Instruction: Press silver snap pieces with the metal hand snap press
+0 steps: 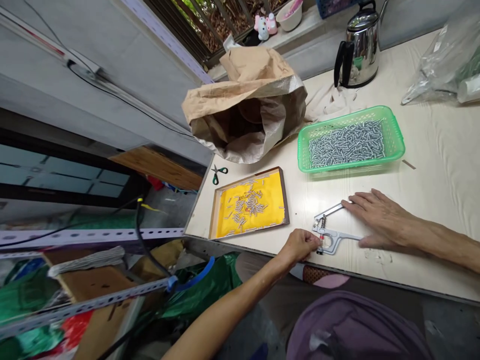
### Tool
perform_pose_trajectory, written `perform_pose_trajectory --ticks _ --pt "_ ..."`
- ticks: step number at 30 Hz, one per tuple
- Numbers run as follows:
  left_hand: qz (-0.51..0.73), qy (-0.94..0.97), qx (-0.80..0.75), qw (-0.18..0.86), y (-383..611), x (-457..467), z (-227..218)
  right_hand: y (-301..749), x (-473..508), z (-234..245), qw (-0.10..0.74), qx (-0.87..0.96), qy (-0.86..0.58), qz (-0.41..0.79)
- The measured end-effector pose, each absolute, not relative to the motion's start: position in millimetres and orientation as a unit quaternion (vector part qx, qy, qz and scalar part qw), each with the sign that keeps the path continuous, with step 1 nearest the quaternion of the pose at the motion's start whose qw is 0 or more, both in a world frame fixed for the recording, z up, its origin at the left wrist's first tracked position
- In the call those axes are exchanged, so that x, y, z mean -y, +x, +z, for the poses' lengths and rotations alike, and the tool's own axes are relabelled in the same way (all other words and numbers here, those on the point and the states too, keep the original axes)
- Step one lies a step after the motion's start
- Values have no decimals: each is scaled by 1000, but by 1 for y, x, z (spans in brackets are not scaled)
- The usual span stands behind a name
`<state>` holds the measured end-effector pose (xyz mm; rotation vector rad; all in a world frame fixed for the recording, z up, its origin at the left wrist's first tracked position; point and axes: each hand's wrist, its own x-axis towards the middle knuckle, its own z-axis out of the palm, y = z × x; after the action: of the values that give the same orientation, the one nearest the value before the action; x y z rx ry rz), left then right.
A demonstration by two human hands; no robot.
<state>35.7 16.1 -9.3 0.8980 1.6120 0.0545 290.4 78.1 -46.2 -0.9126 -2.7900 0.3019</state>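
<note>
A silver hand-press tool with two spread handles and a small spring lies on the table near its front edge. My left hand is at the tool's jaw end, thumb and fingers pinched together beside a small red part; anything in the pinch is too small to make out. My right hand lies over the handle ends, fingers stretched out at the upper handle and thumb near the lower one. Left of the tool is a shallow tray with a yellow bottom and scattered small, slim metal pieces.
A green plastic basket full of small shiny metal pieces stands behind the tool. Further back are an open brown paper sack, a steel kettle and a clear plastic bag. Green-handled scissors lie near the table's left edge.
</note>
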Motion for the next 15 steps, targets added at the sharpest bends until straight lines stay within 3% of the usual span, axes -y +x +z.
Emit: perform_pose_trajectory --ticks 10,12,15 --pt "-6 419 -702 575 33 -14 -12 293 -65 -39 107 934 -320 118" --pt "0 471 -715 518 37 -12 -13 297 -61 -38 117 934 -319 114" --pt "70 611 -716 330 55 -3 -10 299 -54 -42 182 934 -291 102"
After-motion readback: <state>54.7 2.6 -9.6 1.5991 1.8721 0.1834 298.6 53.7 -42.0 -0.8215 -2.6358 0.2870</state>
